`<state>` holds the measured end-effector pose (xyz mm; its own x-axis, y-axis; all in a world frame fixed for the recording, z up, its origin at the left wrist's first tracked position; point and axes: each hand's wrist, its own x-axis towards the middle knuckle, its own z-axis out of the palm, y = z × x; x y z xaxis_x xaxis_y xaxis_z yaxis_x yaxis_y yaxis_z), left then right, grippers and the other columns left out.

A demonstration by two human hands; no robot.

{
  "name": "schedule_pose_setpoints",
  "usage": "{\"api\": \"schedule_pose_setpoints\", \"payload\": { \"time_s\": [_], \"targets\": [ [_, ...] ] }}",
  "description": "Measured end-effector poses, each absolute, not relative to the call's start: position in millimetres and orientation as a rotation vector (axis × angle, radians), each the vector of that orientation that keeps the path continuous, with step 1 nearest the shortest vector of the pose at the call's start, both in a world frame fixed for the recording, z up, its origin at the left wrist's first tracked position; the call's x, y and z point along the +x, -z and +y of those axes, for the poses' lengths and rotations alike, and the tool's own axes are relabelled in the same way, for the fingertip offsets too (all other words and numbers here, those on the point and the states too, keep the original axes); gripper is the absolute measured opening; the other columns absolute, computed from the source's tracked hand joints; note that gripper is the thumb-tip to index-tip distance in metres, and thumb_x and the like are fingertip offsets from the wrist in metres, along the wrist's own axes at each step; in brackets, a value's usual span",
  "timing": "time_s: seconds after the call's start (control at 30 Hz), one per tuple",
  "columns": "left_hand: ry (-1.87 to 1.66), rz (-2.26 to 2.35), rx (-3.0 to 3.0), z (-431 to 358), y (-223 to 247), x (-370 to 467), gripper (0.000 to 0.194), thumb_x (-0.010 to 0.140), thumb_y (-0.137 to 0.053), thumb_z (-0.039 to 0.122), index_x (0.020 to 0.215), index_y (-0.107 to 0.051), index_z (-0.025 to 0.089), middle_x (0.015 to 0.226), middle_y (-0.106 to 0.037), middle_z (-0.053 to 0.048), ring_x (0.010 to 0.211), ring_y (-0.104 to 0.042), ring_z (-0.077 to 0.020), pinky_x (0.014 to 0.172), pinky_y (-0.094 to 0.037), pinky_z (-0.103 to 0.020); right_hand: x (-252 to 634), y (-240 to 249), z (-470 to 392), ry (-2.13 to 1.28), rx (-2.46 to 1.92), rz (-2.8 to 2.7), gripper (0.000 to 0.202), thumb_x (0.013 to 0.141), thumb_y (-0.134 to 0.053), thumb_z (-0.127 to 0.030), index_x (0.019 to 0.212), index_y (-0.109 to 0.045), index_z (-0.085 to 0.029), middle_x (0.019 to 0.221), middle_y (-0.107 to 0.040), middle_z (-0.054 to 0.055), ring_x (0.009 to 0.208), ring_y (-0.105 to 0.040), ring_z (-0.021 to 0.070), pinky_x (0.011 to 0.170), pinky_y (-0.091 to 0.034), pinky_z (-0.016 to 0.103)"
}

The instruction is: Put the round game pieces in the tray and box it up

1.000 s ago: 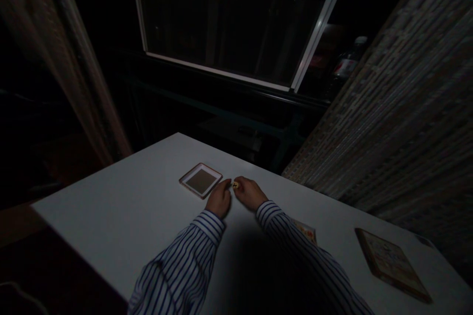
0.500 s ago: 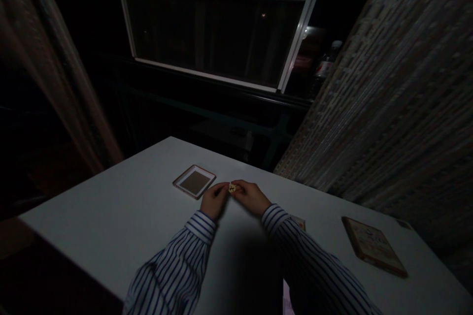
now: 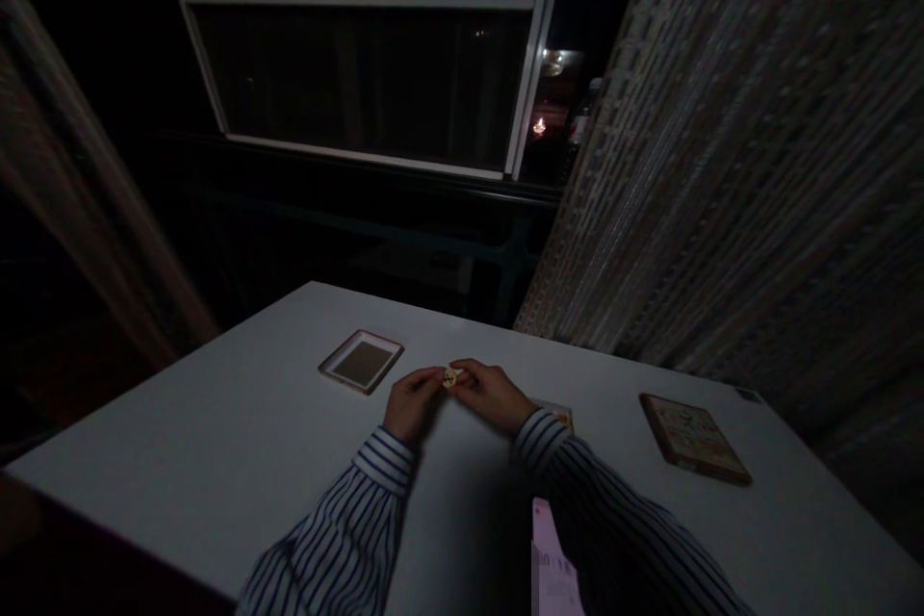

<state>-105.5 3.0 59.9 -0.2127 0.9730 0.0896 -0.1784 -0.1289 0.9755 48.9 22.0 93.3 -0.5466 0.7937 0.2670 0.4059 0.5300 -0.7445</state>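
Note:
Over the middle of the white table [image 3: 274, 462], my left hand [image 3: 413, 404] and my right hand [image 3: 492, 395] meet at a small round pale disc [image 3: 449, 377] with a dark mark on its face. My right hand pinches the disc from the right between thumb and fingers. The closed fingertips of my left hand grip its left edge. Behind my left hand lies a shallow open box part [image 3: 396, 346], white inside with a brown base. A flat object with an orange patch [image 3: 563, 418] is partly hidden behind my right wrist.
A flat brown-edged box [image 3: 697, 438] with a printed top lies at the right. A lit phone screen [image 3: 552, 558] shows beside my right sleeve. A small dark card-like item [image 3: 748, 395] is near the far right corner. Bead curtains [image 3: 613, 241] and a window [image 3: 346, 87] stand beyond.
My view has shifted to the right and a little up, so more of the phone screen shows. Both hands still hold the disc, whose face has turned slightly.

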Motion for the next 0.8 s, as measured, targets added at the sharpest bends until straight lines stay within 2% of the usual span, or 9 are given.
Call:
{"api": "schedule_pose_setpoints", "payload": {
  "time_s": [0.17, 0.4, 0.57, 0.8],
  "targets": [
    [-1.489, 1.232, 1.158, -2.2, -53.6, -98.8, 0.031, 0.061, -0.067, 0.038, 0.08, -0.069, 0.013, 0.082, -0.069, -0.009, 0.082, -0.062, -0.0208, 0.082, -0.045, -0.035, 71.3, -91.2, 10.2, -0.843, -0.975, -2.113, 0.041, 0.077, -0.055, -0.03, 0.116, -0.049, -0.018, 0.088, -0.067, 0.003, 0.078, -0.062, 0.0142, 0.076, -0.048, 0.03],
    [-1.445, 1.262, 1.219, -11.8, -59.2, -83.1, 0.029, 0.061, -0.067, 0.036, 0.078, -0.07, 0.012, 0.08, -0.07, -0.01, 0.081, -0.063, -0.0208, 0.082, -0.046, -0.035, 106.3, -89.5, -9.5, -0.822, -1.106, -1.921, 0.034, 0.08, -0.051, -0.03, 0.11, -0.054, -0.016, 0.086, -0.065, 0.004, 0.077, -0.061, 0.0132, 0.073, -0.048, 0.028],
    [-1.417, 1.195, 1.064, -14.2, -57.9, -69.0, 0.03, 0.06, -0.069, 0.034, 0.081, -0.068, 0.012, 0.081, -0.07, -0.009, 0.075, -0.064, -0.018, 0.074, -0.05, -0.031, 131.1, -85.5, -24.0, -0.815, -1.176, -1.773, 0.033, 0.08, -0.051, -0.032, 0.108, -0.056, -0.016, 0.086, -0.065, 0.004, 0.079, -0.061, 0.0145, 0.075, -0.048, 0.03],
    [-1.36, 1.057, 0.846, -16.1, -52.4, -45.8, 0.034, 0.058, -0.071, 0.031, 0.084, -0.064, 0.009, 0.07, -0.069, -0.008, 0.057, -0.063, -0.0139, 0.059, -0.051, -0.026, 157.1, -76.8, -36.4, -0.769, -1.278, -1.612, 0.036, 0.078, -0.051, -0.035, 0.107, -0.057, -0.013, 0.085, -0.065, 0.006, 0.077, -0.062, 0.0156, 0.073, -0.05, 0.03]
  ]
}}
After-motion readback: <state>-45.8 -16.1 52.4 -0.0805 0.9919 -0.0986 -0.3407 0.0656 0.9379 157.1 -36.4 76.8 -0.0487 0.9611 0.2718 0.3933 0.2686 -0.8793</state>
